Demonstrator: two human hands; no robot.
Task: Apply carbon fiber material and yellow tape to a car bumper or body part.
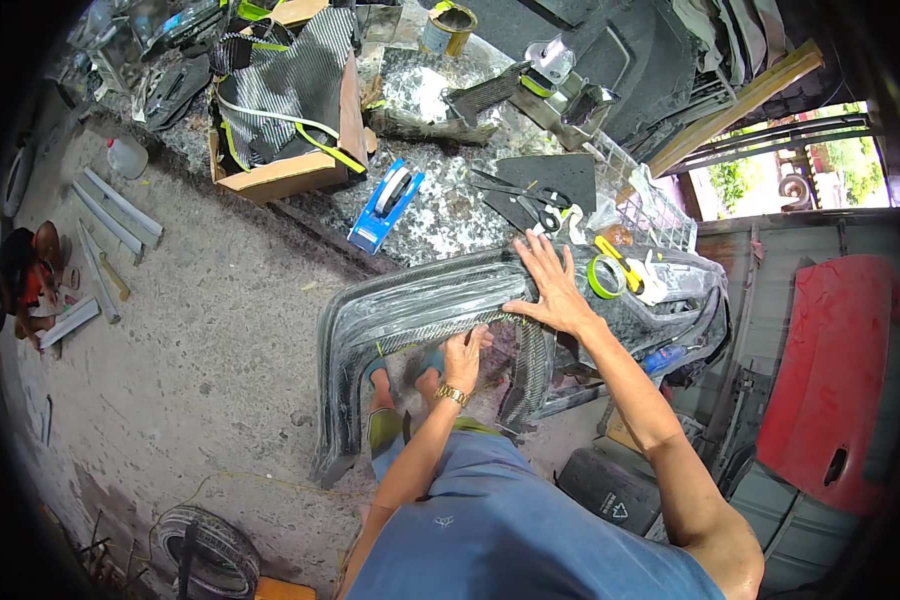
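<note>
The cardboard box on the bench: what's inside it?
Dark woven-patterned sheets and yellow-green strips are in the cardboard box, some rising above its rim. They cover its bottom, so anything underneath cannot be seen.

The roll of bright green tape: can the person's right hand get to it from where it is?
Probably yes. The right hand rests, fingers spread, on the grey-black molded part, and the roll of bright green tape lies just to its right, with nothing visible between them.
</note>
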